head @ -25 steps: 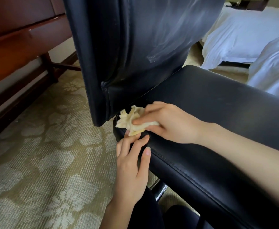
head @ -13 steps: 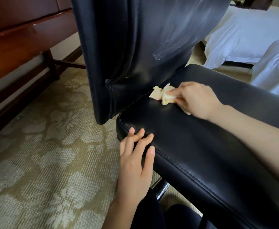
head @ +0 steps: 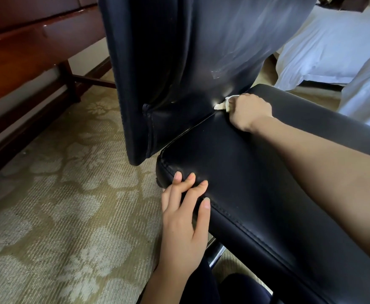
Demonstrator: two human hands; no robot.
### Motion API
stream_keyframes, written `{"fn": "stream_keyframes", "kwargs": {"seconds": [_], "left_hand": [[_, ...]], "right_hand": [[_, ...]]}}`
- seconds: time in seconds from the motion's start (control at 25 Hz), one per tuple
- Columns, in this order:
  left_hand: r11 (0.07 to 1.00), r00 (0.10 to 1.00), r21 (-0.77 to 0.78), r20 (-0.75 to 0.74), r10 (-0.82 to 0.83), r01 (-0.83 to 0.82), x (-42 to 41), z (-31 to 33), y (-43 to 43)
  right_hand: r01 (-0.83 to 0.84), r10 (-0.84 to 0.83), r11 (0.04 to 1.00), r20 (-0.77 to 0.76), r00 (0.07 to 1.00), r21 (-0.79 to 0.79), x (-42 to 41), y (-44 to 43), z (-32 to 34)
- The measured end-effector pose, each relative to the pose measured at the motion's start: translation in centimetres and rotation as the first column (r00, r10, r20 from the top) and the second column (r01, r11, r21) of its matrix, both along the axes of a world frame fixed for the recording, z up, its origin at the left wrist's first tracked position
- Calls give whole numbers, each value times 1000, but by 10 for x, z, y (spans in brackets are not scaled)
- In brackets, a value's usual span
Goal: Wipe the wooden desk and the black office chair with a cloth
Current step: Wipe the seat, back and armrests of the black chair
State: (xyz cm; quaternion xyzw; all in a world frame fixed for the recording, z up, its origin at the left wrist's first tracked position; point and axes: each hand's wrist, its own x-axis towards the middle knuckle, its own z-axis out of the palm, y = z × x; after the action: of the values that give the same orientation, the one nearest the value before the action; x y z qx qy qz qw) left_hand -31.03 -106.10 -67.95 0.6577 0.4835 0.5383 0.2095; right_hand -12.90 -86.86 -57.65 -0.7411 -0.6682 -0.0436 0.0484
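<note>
The right hand (head: 248, 110) grips the bunched cloth (head: 221, 105) at the back of the seat (head: 256, 172), against the backrest (head: 179, 62). The left hand (head: 184, 218) rests flat, fingers straight, on the seat's front edge. The chair wipe seems to be midway; whether the wooden desk (head: 26, 51) beyond the seat is done, I cannot tell.

Crumpled cream cloth (head: 221, 105) in seat-back crease of black chair (head: 256, 172).

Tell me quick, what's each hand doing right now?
Left hand: open, resting flat on the edge of the chair seat, holding nothing.
Right hand: closed, holding the cloth at the back of the seat.
</note>
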Motion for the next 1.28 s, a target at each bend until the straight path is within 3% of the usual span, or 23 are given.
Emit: {"fn": "stream_keyframes", "kwargs": {"seconds": [0.08, 0.2, 0.36, 0.56, 0.72, 0.8, 0.88, 1.0, 1.28], "left_hand": [[1000, 1000, 1, -7, 1, -1, 1, -2, 1], [1000, 1000, 0, -1, 5, -5, 2, -4, 1], [1000, 1000, -15, 13, -4, 4, 4, -6, 1], [999, 1000, -35, 2, 1, -1, 5, -3, 0], [998, 999, -62, -49, -17, 14, 8, 1, -8], [990, 999, -130, 6, -47, 47, 11, -1, -24], [959, 987, -280, 158, 3, 42, 14, -5, -42], [846, 941, -518, 332, 68, 122, 17, -7, -54], [745, 935, -598, 341, -96, 294, 16, -4, -51]], "right_hand": [[-1, -3, 999, -88, 996, -51, -2, 5, 4], [-90, 80, 988, -82, 993, -123, -5, 2, 6], [-241, 237, 969, -68, 969, -61, -35, -21, -3], [-412, 396, 911, -212, 893, -33, -64, -56, -6], [-543, 534, 840, -203, 821, 11, -73, -81, -3], [-603, 592, 797, -222, 775, 21, -69, -92, -2], [-647, 634, 762, -227, 739, 23, -66, -101, -3], [-695, 682, 719, -208, 701, 15, -60, -116, -4], [-788, 784, 616, -105, 612, 9, -21, -178, 0]]}}
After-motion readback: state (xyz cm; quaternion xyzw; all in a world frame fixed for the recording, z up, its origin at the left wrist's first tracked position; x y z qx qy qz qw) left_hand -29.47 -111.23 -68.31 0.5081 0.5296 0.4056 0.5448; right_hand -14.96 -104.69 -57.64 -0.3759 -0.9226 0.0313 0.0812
